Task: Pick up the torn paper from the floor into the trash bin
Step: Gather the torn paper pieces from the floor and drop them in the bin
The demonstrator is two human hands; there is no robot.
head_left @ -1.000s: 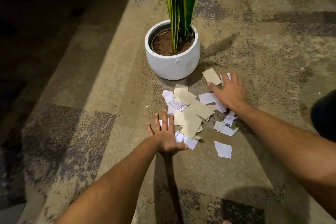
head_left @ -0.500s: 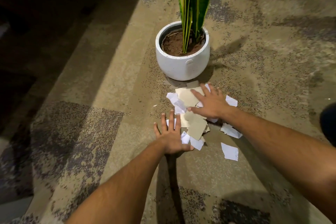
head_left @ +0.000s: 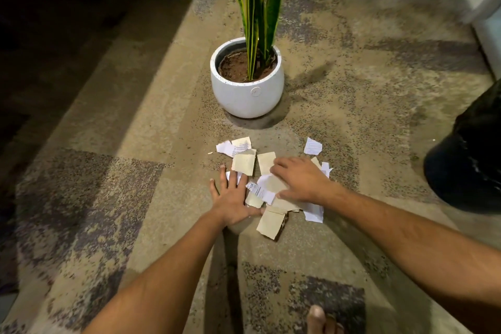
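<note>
Both hands' grip flat on torn paper (head_left: 267, 190), left hand (head_left: 233, 198), right hand (head_left: 301, 180).

Warm, dim indoor light — deep shadow at left, perhaps slight wide-angle bending toward the edges.

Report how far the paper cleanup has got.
Done: nothing binned; the torn paper lies on the carpet. In hand: the left hand lies flat at the pile's edge, and the right hand presses on top, gathering. Left: stray scraps, lifting, and dropping into the black bin at right.
</note>
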